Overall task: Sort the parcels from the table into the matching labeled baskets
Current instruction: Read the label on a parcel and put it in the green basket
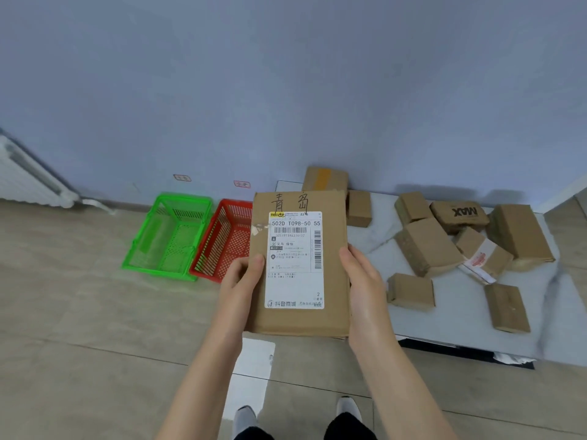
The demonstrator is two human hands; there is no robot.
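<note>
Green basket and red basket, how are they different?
The green basket is bright green; the red basket is red. The green basket shows whole, but the parcel hides part of the red basket. The red basket sits nearer the table than the green basket. Both are slotted plastic, side by side on the floor.

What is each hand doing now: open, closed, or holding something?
Left hand: holding the parcel by its left edge.
Right hand: holding the same parcel by its right edge.
</note>
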